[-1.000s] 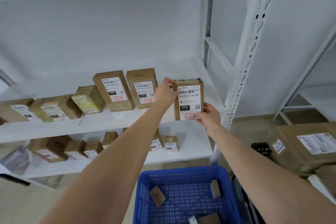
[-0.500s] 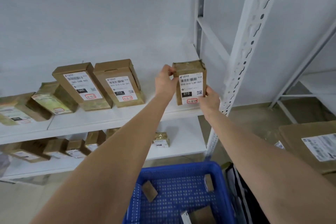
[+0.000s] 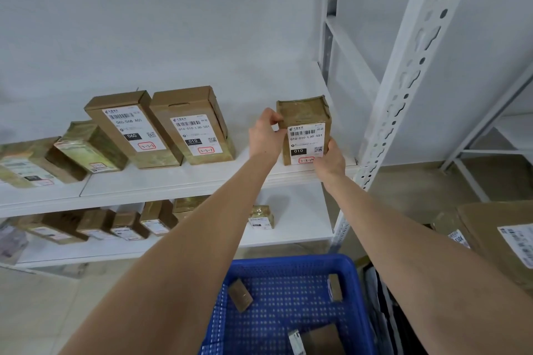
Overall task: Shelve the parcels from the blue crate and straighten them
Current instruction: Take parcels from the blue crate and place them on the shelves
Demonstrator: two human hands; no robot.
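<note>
Parcel [image 3: 305, 130] now stands at the right end of the shelf [image 3: 161, 180], set down from mid-air. Left hand [image 3: 266, 131] and right hand [image 3: 330, 158] grip its corners, probably straightening it.

brown cardboard parcel [image 3: 303, 115], perforated blue plastic crate [image 3: 350, 274], white metal shelf [image 3: 178, 181]
</note>
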